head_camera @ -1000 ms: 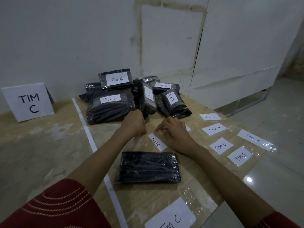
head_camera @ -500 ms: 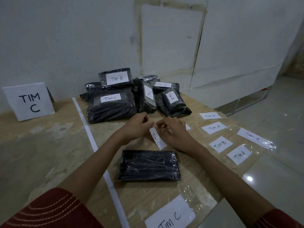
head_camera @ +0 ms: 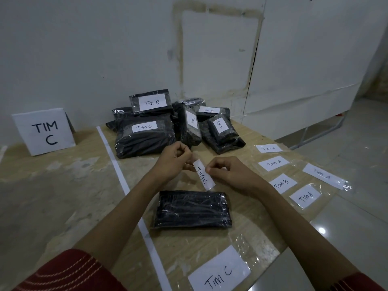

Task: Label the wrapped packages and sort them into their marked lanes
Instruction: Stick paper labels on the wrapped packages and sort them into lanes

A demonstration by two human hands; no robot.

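Desk (head_camera: 63,185): unlabelled wrapped package (head_camera: 192,208) lies flat near me, my left hand (head_camera: 174,162) and right hand (head_camera: 228,173) just beyond it, both pinching the TIM C label (head_camera: 204,176); its tape could fold onto itself or land crooked

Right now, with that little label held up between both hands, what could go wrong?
The TIM C label hangs pinched between the left hand and right hand. Its clear tape ends could fold over or stick to fingers. Its lower end hangs close above the unlabelled package, so it might catch the glossy wrap early and land crooked. The pile behind mixes TIM B and TIM C packages, so missorting seems possible.
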